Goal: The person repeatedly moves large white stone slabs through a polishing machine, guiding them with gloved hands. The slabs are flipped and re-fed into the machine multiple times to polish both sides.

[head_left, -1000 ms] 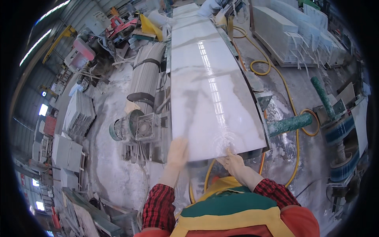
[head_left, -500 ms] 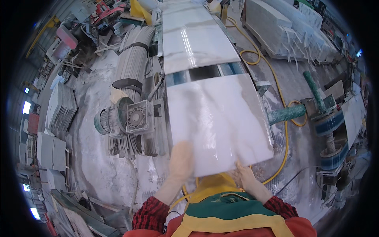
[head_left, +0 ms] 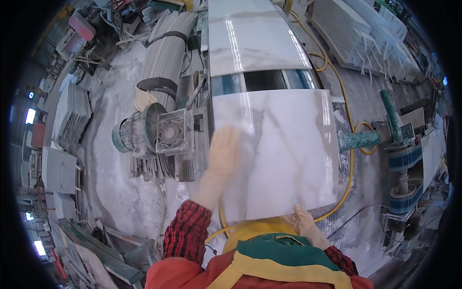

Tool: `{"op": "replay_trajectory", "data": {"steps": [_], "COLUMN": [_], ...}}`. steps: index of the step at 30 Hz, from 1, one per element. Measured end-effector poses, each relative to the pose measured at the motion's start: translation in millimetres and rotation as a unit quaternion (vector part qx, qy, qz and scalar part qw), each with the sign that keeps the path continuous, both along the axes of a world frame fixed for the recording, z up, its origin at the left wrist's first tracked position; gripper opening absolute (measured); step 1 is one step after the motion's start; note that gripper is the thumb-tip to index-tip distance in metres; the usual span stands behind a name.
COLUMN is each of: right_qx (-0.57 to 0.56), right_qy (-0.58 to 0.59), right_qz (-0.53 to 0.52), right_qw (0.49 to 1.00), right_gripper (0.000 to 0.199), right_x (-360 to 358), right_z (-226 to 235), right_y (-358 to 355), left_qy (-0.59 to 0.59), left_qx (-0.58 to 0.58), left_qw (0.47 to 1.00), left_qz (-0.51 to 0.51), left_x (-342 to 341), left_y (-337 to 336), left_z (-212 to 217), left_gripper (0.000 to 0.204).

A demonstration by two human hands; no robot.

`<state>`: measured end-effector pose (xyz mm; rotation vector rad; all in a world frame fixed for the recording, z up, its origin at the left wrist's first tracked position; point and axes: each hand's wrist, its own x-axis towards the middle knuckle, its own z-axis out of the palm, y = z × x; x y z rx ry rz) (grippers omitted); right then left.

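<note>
A glossy white stone slab (head_left: 284, 159) with grey-brown veins lies before me, its near edge close to my waist. My left hand (head_left: 225, 149) is over the slab's left part, fingers pointing away from me; they are smeared by motion, and I cannot tell whether the palm touches. At the near edge, right of the middle, my right hand (head_left: 304, 224) grips the slab, thumb at the top edge and the other fingers mostly hidden below. Farther along the same line lies a second white veined slab (head_left: 257, 41). Blue and dark roller-line parts (head_left: 264, 81) show in the gap between the two.
A dusty motor with gearbox (head_left: 154, 130) stands left of the slab, beside strapped long strips (head_left: 166, 62). On the right, a green bar (head_left: 360, 139) sticks out and a yellow hose (head_left: 350, 168) runs along the floor. Stacked slabs (head_left: 358, 33) stand far right.
My left hand has moved from the near left corner farther up over the slab. The right hand stays at the near edge. The whole view has shifted slightly.
</note>
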<state>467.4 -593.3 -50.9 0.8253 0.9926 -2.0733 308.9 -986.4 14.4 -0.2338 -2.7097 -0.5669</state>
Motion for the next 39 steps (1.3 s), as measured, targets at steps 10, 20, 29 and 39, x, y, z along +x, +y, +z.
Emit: {"op": "replay_trajectory", "data": {"steps": [10,20,29,39], "right_qx": [0.031,-0.029,-0.078,-0.145], "right_qy": [0.012,0.012,-0.024,-0.095], "right_qz": [0.102,0.132,0.109,0.057], "right_qw": [0.994,0.991,0.991,0.983], "right_gripper": [0.063,0.073,0.071,0.068], "right_x": [0,-1,-1,0], "right_z": [17,13,0,-26], "right_y": [6,10,13,10], "left_qy": [0.132,0.013,-0.198,-0.024], "left_qx": [-0.027,0.004,0.029,-0.064], "left_qw": [0.991,1.000,0.972,0.983], "left_qz": [0.029,-0.003,-0.119,-0.172], "left_x": [-86,92,266,120], "left_y": [-26,21,67,-6], "left_z": [8,-23,-6,55], "left_gripper": [0.045,0.055,0.053,0.054]}}
